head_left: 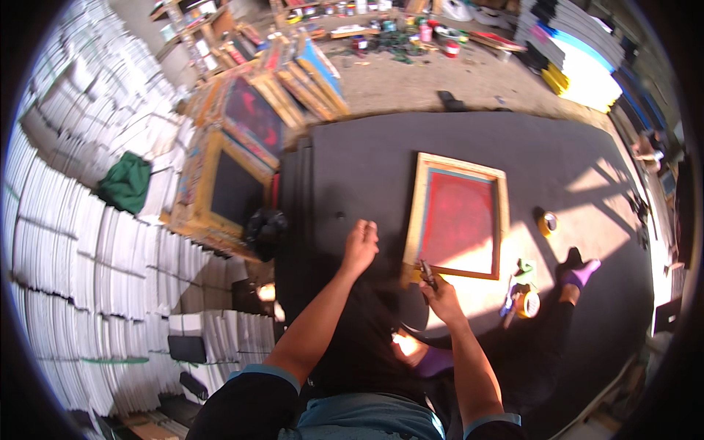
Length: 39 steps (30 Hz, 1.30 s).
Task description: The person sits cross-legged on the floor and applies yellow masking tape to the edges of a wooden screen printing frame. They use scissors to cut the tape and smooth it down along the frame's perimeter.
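Observation:
My right hand (443,298) is closed around a small dark hand tool (426,272), which looks like pliers, though blur hides its exact kind. The tool's tip is at the near left corner of a wooden screen-printing frame (503,220). Red-stained mesh (458,220) fills this frame, which lies flat on a black surface (367,154). To the left of the frame and apart from it, my left hand (361,248) hovers with its fingers curled together. Whatever may be between those fingers cannot be made out.
A yellow tape roll (548,223) lies right of the frame; another tape roll (526,303) sits nearer, beside a blue-handled item (507,301). My sock-covered foot (581,273) extends at right. More printing frames (238,176) lean at left, beside tall paper stacks (81,242).

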Motion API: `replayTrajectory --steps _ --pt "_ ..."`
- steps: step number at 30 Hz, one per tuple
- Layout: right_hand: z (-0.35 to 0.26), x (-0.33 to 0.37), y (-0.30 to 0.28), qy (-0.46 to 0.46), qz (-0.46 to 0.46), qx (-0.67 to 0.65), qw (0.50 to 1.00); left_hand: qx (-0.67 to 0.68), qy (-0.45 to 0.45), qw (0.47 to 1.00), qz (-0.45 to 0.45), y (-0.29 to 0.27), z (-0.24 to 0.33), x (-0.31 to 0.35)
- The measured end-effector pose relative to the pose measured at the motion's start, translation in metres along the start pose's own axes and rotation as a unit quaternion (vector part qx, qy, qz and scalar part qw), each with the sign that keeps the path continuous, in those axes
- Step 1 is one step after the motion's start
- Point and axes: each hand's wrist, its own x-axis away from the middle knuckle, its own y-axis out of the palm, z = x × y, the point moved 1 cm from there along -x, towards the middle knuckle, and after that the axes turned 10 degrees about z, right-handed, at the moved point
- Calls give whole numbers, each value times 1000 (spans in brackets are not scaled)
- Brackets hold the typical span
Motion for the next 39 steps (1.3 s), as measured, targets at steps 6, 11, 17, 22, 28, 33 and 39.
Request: replayTrajectory --steps 6,11,17,22,28,33,39 --pt "-26 -5 39 -22 -45 29 998 -248 37 903 349 -182 -66 -55" --pt "-5 -15 53 -20 -59 27 998 -324 -61 857 397 -240 -112 -68" --pt "-7 -10 37 -20 -43 148 988 -117 92 882 448 -255 -156 -81" --pt "44 17 -11 -65 74 204 974 -181 114 919 331 -177 -62 -62" --pt "116 61 -82 -29 91 458 884 -269 264 922 -89 10 17 24" --pt "144 78 -112 -33 166 455 874 -487 309 752 -319 106 -48 113" --pt "126 48 -127 -107 245 432 861 -576 284 687 -341 116 -73 138"
